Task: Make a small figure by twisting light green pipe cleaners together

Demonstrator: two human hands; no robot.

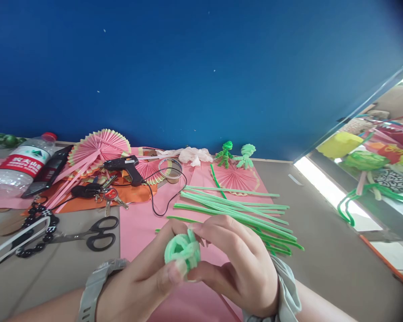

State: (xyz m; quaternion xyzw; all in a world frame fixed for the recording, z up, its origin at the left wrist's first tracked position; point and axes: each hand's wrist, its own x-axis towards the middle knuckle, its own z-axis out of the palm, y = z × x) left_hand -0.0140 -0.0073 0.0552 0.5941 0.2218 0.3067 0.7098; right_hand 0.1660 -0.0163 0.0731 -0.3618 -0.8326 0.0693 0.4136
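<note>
Between my two hands, above pink paper (144,232), is a mint-green pipe cleaner (179,248) wound into a rounded coil. My left hand (147,273) grips it from the left with the thumb pressed on its front. From the right, my right hand (238,264) pinches its edge between thumb and fingertips. Behind the hands, several loose green pipe cleaners (238,214) lie fanned across the paper. Farther back are two small twisted pipe-cleaner figures, one dark green (225,154) and one mint (246,156).
A glue gun (129,167) with a black cord, keys (110,194), scissors (97,232), a tape roll (171,169) and a pleated pink paper fan (99,150) lie left of centre. At far left rests a plastic bottle (23,163). A blue panel (201,80) rises behind.
</note>
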